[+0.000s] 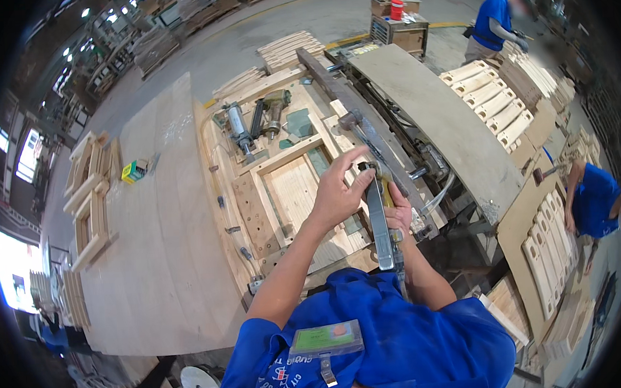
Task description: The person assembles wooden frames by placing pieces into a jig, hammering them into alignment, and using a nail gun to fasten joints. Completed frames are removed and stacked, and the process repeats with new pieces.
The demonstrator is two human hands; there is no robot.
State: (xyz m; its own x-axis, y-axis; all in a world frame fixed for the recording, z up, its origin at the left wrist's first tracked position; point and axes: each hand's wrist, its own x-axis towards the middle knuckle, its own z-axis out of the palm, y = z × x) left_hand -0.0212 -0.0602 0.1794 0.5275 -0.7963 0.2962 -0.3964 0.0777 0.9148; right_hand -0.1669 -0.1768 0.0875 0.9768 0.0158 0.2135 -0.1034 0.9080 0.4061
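Observation:
A nail gun (380,225) with a long silver magazine is held upright in front of my chest, above the right part of the workbench. My right hand (398,211) is wrapped round its yellowish body from the right. At the tool's dark far end is my left hand (339,189), thumb against it and fingers curving past it; the fingertips are slightly blurred. Beneath my hands a pale wooden frame (288,157) lies in a jig board (245,200). Near the jig's far left rest another nail gun (272,112) and a silver air tool (237,124).
A hammer (349,119) lies on the dark metal beam (333,89). Left is a broad plywood table (167,235) with a yellow-green box (134,171) and small frames (90,228). Curved slats (490,103) are stacked right, near two co-workers (492,26) in blue.

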